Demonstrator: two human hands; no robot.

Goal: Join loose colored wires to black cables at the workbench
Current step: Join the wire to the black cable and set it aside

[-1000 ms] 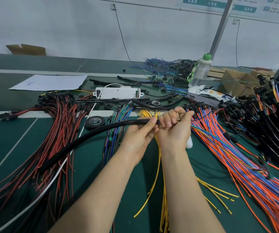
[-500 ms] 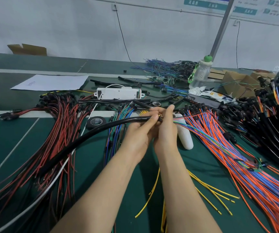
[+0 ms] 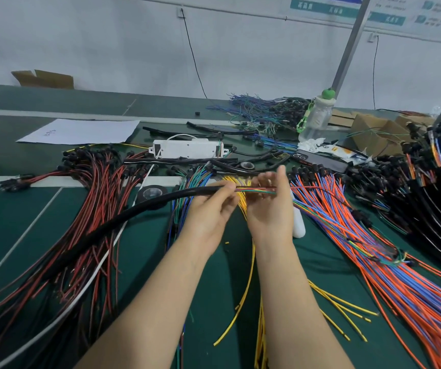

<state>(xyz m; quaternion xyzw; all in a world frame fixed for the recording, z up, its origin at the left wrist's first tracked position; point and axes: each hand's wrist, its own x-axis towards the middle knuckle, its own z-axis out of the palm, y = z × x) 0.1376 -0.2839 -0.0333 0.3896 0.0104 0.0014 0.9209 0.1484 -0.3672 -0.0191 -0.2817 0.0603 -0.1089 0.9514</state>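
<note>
A thick black cable arcs from the lower left up to the middle of the bench. My left hand pinches its end. A few thin coloured wires, red and green among them, stick out of that end to the right. My right hand is beside them with its fingers raised and holds these wires near their tips; the exact grip is blurred. Loose yellow wires lie under and below both hands.
Red-and-black wires fan out at the left, orange and blue wires at the right, black cables at the far right. A tape roll, white box, white tube, bottle and paper sheet sit behind.
My right hand has opened from a curled grip at the cable's end and moved right. Coloured wires now show drawn out of the black cable's end.
</note>
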